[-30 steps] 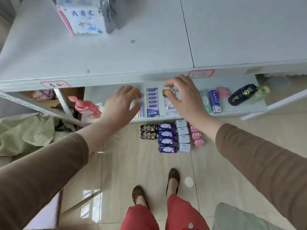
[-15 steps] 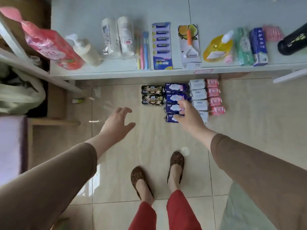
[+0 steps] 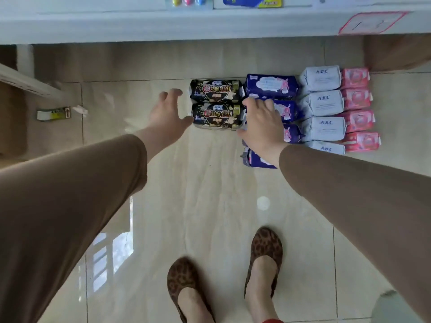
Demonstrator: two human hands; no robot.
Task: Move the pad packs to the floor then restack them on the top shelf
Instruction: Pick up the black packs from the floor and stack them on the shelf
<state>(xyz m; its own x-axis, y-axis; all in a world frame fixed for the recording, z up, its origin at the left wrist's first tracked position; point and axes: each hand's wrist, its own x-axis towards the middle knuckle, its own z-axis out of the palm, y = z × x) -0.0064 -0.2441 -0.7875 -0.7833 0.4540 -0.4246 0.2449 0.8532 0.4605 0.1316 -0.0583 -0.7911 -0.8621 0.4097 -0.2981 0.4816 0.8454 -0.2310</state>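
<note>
The pad packs (image 3: 321,102) lie in rows on the floor (image 3: 210,194), below the shelf (image 3: 163,26); the left hand (image 3: 168,110) spreads wide beside the near black pack (image 3: 217,115); the right hand (image 3: 263,122), fingers loosely bent, rests over the blue packs (image 3: 270,86).

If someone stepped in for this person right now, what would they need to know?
Left hand: open, fingers spread, beside the two black packs, gripping nothing.
Right hand: open, over the blue packs; whether it touches them is unclear.
Packs lie on the floor in columns: black, blue, grey ABC packs, pink packs.
Done: these packs are down.
Left: lift them, seemingly the black ones first, and restack on the top shelf, out of view.
</note>
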